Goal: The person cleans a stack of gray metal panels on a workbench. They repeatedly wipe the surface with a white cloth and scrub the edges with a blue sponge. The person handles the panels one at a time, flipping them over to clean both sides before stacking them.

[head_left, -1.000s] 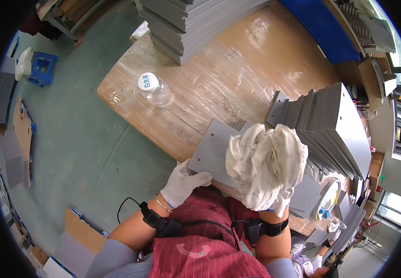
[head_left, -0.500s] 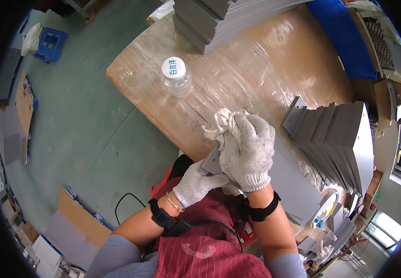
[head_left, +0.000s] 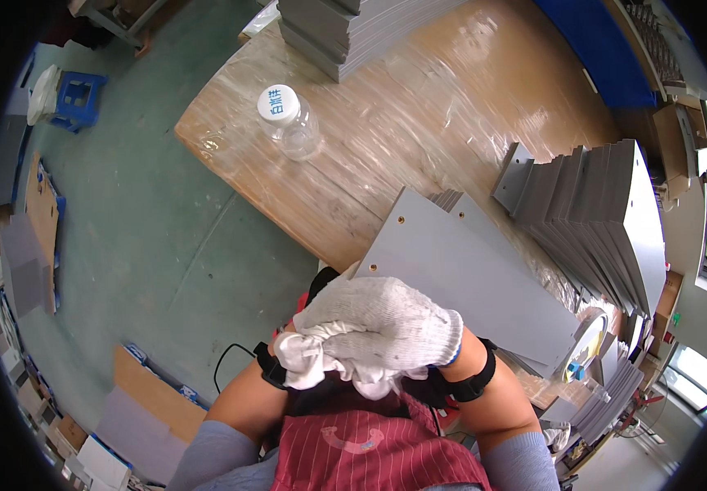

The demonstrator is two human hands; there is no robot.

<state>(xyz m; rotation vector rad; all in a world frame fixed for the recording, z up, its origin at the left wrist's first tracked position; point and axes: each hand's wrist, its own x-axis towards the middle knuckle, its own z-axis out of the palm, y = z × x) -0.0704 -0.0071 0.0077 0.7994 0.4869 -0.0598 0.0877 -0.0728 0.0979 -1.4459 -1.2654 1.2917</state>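
Note:
A flat grey panel (head_left: 468,286) with two small holes at its far-left end lies aslant at the near side of the table, several similar panels (head_left: 450,200) showing beneath its far edge. My right hand (head_left: 394,319), in a white knit glove, is closed around a crumpled white cloth (head_left: 312,356) at the panel's near-left edge, close to my apron. My left hand is almost wholly hidden behind the right hand and the cloth, so its fingers do not show; only its forearm (head_left: 247,393) is plain.
A clear bottle with a white lid (head_left: 296,135) stands on the film-covered table (head_left: 231,135). Grey panel stacks rise at the far side (head_left: 361,37) and on the right (head_left: 582,213). A tape roll (head_left: 589,348) sits at near right. A blue stool (head_left: 79,100) stands on the floor.
My right hand and the cloth have come down toward me, off the panel's far-left end, uncovering it and its holes. My left hand, visible before at the panel's edge, is now covered.

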